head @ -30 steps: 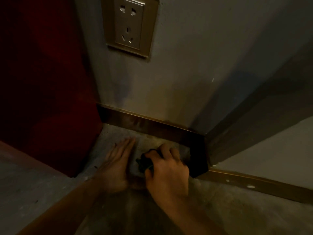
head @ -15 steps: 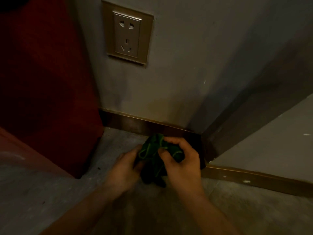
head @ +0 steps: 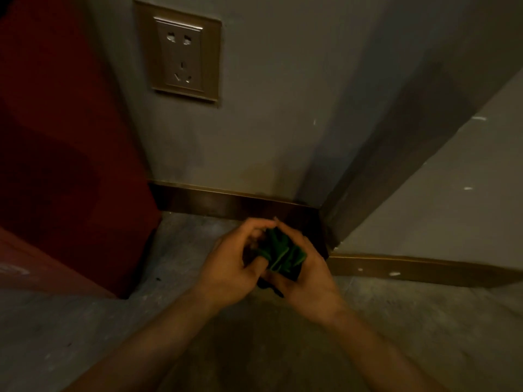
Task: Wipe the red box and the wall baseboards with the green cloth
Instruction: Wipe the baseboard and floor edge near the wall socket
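A: Position of the box [head: 65,154]?
B: Far left, standing on the floor [head: 85,335], its right side against the wall [head: 268,123].
A: Socket plate [head: 181,52]?
B: On that wall, above the baseboard [head: 226,200], right of the box.
A: Baseboard run?
B: Along the wall foot from the box rightward to a projecting corner; a second baseboard strip [head: 410,267] runs on right of the corner.
A: Hands?
B: Before the corner, above the floor. Left hand [head: 235,267] and right hand [head: 308,275] side by side, the cloth [head: 283,256] bunched between them, held by both.
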